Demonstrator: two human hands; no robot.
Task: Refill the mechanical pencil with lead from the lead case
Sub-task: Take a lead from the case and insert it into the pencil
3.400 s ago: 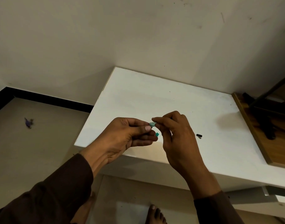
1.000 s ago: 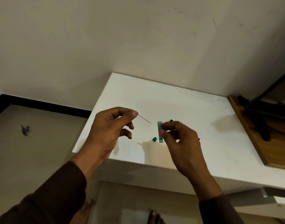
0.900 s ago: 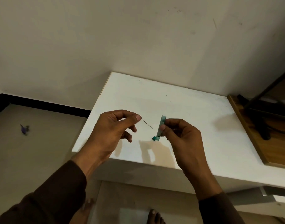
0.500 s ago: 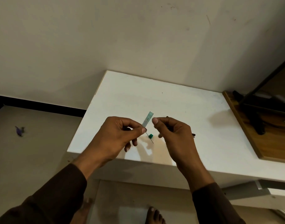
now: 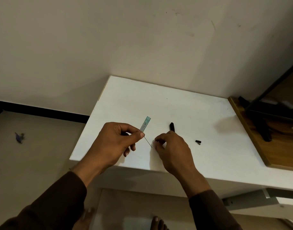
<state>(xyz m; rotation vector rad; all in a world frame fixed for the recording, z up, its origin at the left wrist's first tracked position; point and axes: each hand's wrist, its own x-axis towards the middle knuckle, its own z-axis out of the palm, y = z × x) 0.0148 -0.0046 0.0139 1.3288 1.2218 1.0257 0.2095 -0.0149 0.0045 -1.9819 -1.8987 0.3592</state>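
Lowered since half a second ago, the right hand (image 5: 173, 151) now rests its curled fingers (image 5: 159, 141) on the white worktop (image 5: 192, 105), over where the small green cap lay; whether they grip anything cannot be told. From the head view, the left hand (image 5: 112, 146) pinches both the flat, translucent teal lead case (image 5: 145, 124), tilted up and away, and a hair-thin lead (image 5: 148, 142) slanting down toward the right hand. Behind the right hand lies the black mechanical pencil (image 5: 172, 127), mostly hidden. A small black end piece (image 5: 198, 142) sits apart to the right, with smooth, bare worktop beyond.
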